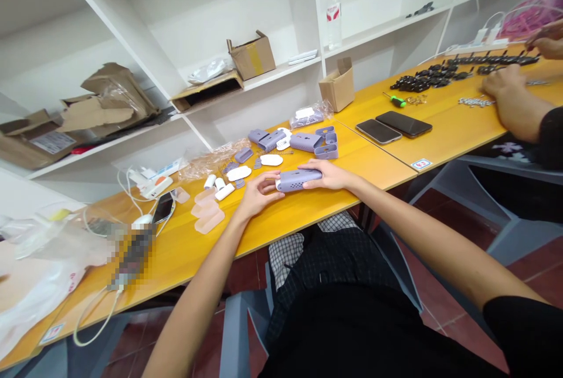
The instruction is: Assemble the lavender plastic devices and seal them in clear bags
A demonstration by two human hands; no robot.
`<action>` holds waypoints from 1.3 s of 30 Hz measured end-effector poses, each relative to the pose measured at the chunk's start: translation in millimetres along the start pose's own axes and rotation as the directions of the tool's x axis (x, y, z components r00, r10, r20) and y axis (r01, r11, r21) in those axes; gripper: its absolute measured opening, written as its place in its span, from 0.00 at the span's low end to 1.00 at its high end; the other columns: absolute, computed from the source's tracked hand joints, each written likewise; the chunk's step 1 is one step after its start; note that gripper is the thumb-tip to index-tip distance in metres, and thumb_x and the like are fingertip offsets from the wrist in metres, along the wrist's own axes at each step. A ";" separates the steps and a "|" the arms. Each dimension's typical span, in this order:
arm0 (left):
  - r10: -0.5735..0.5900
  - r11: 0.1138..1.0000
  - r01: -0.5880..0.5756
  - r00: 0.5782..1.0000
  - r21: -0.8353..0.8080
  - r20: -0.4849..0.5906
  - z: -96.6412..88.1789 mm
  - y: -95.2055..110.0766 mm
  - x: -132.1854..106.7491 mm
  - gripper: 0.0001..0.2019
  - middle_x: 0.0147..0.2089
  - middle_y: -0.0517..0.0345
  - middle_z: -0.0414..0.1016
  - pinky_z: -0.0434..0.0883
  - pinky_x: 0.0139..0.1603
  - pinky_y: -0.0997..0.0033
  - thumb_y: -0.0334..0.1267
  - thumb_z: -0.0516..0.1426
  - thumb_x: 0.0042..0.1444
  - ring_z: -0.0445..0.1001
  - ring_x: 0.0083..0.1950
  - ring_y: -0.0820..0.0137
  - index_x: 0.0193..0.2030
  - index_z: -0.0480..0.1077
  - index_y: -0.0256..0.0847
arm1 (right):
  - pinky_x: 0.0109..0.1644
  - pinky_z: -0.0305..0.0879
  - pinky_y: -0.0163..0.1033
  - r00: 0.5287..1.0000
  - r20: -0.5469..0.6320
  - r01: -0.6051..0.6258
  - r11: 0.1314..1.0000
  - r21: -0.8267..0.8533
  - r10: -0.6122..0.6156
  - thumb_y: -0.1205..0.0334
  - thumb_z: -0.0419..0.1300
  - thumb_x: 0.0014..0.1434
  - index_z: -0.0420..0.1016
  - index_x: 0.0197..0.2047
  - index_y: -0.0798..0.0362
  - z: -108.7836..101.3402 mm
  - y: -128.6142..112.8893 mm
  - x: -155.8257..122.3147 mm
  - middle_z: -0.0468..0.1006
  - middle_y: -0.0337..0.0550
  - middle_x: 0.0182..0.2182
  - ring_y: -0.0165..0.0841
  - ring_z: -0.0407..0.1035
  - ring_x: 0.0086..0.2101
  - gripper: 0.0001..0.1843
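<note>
Purple and perforated, the casing (292,181) was to the right of the pale pink pieces (209,221), the right hand (329,175) clamped around one end, the left hand (258,193) pinching its white-tipped other. White cylinders (224,192) lay just beside those pieces, a black phone (404,124) well to their right.

Over the table (373,158), the casing (298,181) is between the left hand (259,194) and the right hand (329,175). Behind it lie other casing parts (305,142); further left, beyond the left hand, some loose pieces (210,221). To the right there are two phones (378,131), and behind them a screwdriver (398,101). On the shelf (378,34) stands a bottle (334,26), with a carton (254,58) to its left
</note>
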State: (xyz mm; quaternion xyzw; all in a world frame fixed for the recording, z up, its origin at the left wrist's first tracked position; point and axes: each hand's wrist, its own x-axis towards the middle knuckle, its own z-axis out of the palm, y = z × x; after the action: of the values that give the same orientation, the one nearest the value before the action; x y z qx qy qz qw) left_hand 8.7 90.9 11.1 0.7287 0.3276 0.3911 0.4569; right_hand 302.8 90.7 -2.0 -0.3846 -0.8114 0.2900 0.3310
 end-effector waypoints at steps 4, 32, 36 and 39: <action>0.013 1.000 -0.014 0.999 -0.014 -0.043 0.4 -2.9 1.5 0.25 0.66 0.44 0.75 0.76 0.64 0.42 0.40 0.76 0.44 0.80 0.60 0.55 0.47 0.76 0.40 | 0.70 0.62 0.64 1.000 -0.003 0.000 1.000 0.011 0.000 0.37 0.68 0.60 0.76 0.67 0.47 -0.6 -0.5 -0.5 0.76 0.53 0.62 0.54 0.71 0.61 0.38; -0.016 0.999 0.009 0.992 0.049 0.129 -9.3 -0.5 0.2 0.24 0.68 0.43 0.70 0.74 0.65 0.51 0.42 0.74 0.49 0.76 0.64 0.54 0.51 0.74 0.42 | 0.67 0.66 0.63 0.999 -0.026 0.026 1.000 0.014 -0.026 0.44 0.77 0.50 0.77 0.65 0.49 1.7 4.1 1.0 0.76 0.53 0.59 0.52 0.73 0.57 0.42; -0.052 0.998 0.046 0.985 0.039 0.167 -12.3 3.1 1.8 0.23 0.66 0.41 0.74 0.72 0.67 0.49 0.48 0.69 0.57 0.77 0.63 0.54 0.55 0.74 0.41 | 0.68 0.65 0.61 0.999 0.002 0.053 0.999 -0.002 -0.053 0.50 0.79 0.45 0.76 0.66 0.49 2.6 0.1 0.3 0.75 0.52 0.59 0.52 0.72 0.57 0.45; -0.039 0.995 0.027 0.990 0.096 0.133 -13.5 -1.9 4.8 0.22 0.64 0.42 0.76 0.72 0.67 0.48 0.50 0.66 0.61 0.77 0.63 0.54 0.56 0.74 0.40 | 0.68 0.65 0.61 0.999 0.006 0.043 0.999 -0.012 -0.043 0.51 0.78 0.46 0.75 0.66 0.49 2.7 -1.5 -0.2 0.74 0.52 0.60 0.52 0.71 0.58 0.45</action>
State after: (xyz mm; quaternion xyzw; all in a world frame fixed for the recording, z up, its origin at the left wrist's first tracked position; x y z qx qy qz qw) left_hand -1.0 101.1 14.4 0.7686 0.3259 0.3174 0.4497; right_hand 300.2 89.2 -2.6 -0.3683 -0.8223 0.2789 0.3322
